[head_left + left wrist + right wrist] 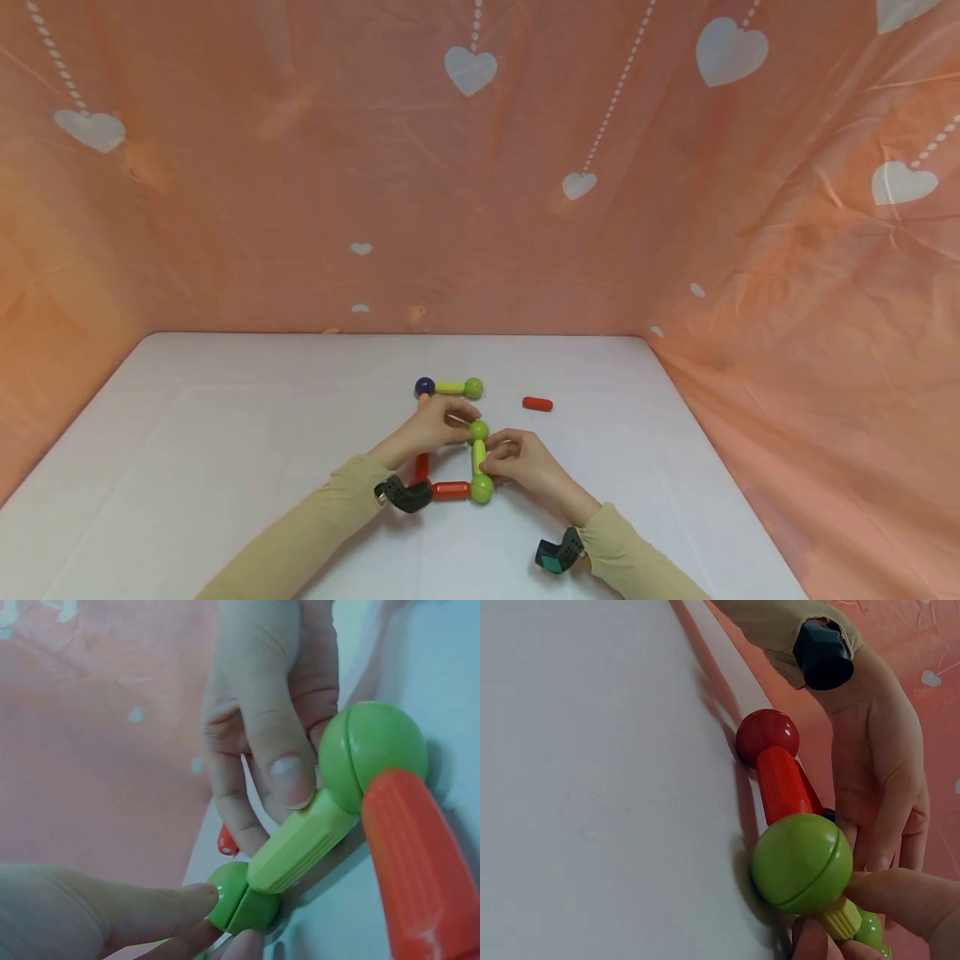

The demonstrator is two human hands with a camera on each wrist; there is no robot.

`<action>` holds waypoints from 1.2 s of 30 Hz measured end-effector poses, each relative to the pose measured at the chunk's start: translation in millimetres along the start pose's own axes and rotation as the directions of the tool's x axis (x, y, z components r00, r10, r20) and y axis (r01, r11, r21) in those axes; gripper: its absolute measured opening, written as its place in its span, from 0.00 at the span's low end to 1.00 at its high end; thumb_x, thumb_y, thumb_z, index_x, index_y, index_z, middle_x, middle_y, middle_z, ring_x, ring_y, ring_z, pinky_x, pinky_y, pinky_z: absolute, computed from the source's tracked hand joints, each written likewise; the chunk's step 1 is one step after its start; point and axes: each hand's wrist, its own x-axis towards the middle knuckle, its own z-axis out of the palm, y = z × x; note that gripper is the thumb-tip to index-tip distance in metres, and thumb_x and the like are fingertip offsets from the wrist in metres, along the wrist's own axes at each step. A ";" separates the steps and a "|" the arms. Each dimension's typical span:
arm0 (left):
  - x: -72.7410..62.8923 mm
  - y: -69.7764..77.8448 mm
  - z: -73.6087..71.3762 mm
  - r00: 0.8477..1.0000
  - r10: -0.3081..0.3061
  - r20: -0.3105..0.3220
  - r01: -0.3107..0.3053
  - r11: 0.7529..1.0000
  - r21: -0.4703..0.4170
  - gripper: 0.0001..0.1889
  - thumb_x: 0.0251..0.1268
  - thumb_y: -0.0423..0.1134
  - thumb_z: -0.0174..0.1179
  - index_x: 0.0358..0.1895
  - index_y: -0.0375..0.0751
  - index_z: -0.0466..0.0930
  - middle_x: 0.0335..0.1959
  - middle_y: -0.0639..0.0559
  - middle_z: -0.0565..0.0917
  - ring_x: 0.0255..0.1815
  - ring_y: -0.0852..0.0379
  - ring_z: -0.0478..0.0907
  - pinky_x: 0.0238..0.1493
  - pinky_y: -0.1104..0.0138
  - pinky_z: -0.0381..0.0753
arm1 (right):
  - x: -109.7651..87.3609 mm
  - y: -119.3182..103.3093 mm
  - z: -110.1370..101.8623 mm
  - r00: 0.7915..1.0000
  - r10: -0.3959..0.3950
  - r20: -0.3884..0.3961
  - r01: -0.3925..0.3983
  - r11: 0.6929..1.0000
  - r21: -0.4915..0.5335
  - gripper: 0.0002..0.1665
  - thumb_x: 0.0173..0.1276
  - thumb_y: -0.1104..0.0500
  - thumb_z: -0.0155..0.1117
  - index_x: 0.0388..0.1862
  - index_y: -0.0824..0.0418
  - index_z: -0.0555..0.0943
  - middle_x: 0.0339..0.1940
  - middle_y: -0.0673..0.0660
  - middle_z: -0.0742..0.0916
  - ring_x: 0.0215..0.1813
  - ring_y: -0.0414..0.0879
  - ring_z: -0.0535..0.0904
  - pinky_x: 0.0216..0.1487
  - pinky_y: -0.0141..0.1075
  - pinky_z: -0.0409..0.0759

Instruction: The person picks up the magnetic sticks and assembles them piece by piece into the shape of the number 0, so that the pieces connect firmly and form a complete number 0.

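Observation:
My left hand (433,427) pinches a green ball (478,430) between thumb and fingers. A short yellow-green rod (478,457) runs from it to a second green ball (482,489), and my right hand (531,467) grips this rod close to that ball. From the second ball a red rod (452,490) leads left to a red ball (769,736), mostly covered by the left wrist's camera in the head view. Another red rod (422,467) extends away from that corner, partly under the left hand. Beyond, a navy ball (424,387) joins a yellow-green rod (450,388) ending in a green ball (473,388).
A loose red rod (537,404) lies on the white table (225,433), to the right of the joined pieces. A peach piece (424,400) shows below the navy ball, partly hidden by the left hand. An orange curtain (375,167) with hearts hangs behind the table.

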 end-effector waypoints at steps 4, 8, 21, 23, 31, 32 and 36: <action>-8.4 3.6 -6.9 0.999 -0.045 0.019 0.046 0.995 -0.091 0.16 0.60 0.27 0.63 0.52 0.28 0.78 0.50 0.38 0.81 0.47 0.47 0.81 0.47 0.61 0.82 | 0.5 0.3 -0.9 1.000 0.001 0.007 -0.001 1.000 0.000 0.22 0.62 0.64 0.68 0.51 0.73 0.73 0.33 0.59 0.87 0.33 0.45 0.83 0.38 0.39 0.84; -17.4 6.0 -19.9 0.996 -0.087 0.016 0.088 0.981 -0.175 0.18 0.63 0.30 0.61 0.56 0.30 0.76 0.55 0.36 0.78 0.50 0.48 0.79 0.51 0.56 0.80 | 0.2 0.1 -1.9 1.000 0.002 0.015 -0.002 1.000 0.008 0.22 0.62 0.64 0.68 0.51 0.73 0.73 0.33 0.59 0.86 0.33 0.45 0.82 0.38 0.39 0.84; -40.6 -9.3 -54.5 0.981 -0.118 -0.156 0.093 0.983 -0.160 0.19 0.60 0.32 0.66 0.54 0.32 0.77 0.50 0.39 0.80 0.47 0.49 0.80 0.48 0.61 0.81 | 1.8 0.7 -0.9 1.000 0.011 0.002 -0.011 1.000 -0.027 0.22 0.62 0.64 0.68 0.52 0.71 0.74 0.34 0.58 0.86 0.33 0.45 0.82 0.39 0.39 0.84; -43.1 -14.4 -52.4 0.977 -0.140 -0.161 0.115 0.981 -0.154 0.19 0.58 0.33 0.67 0.53 0.33 0.78 0.48 0.42 0.81 0.46 0.49 0.80 0.48 0.61 0.81 | 1.2 0.6 -0.8 1.000 0.012 0.003 -0.012 1.000 -0.027 0.22 0.62 0.64 0.68 0.52 0.71 0.74 0.34 0.58 0.86 0.33 0.46 0.82 0.39 0.39 0.84; -45.8 -23.9 -41.6 0.971 -0.143 -0.194 0.119 0.985 -0.127 0.18 0.51 0.30 0.71 0.48 0.33 0.80 0.44 0.46 0.81 0.45 0.50 0.81 0.49 0.61 0.81 | 1.8 0.2 -2.6 1.000 0.011 0.007 -0.011 1.000 -0.029 0.23 0.62 0.63 0.69 0.52 0.71 0.74 0.33 0.57 0.86 0.35 0.45 0.82 0.39 0.38 0.84; -45.7 -24.5 -40.4 0.968 -0.145 -0.206 0.121 0.985 -0.123 0.18 0.51 0.30 0.71 0.47 0.34 0.80 0.44 0.46 0.81 0.44 0.50 0.81 0.48 0.61 0.81 | 2.1 0.4 -2.7 1.000 0.010 0.010 -0.010 1.000 -0.027 0.23 0.62 0.63 0.69 0.52 0.71 0.74 0.33 0.57 0.86 0.35 0.45 0.82 0.39 0.38 0.84; -45.7 -27.8 -36.3 0.958 -0.146 -0.246 0.121 0.986 -0.114 0.17 0.52 0.27 0.70 0.47 0.32 0.80 0.44 0.45 0.82 0.44 0.49 0.81 0.46 0.63 0.82 | 3.2 1.5 -5.6 0.999 0.015 0.040 -0.014 1.000 -0.020 0.23 0.62 0.62 0.68 0.52 0.71 0.73 0.34 0.57 0.86 0.36 0.46 0.82 0.40 0.38 0.84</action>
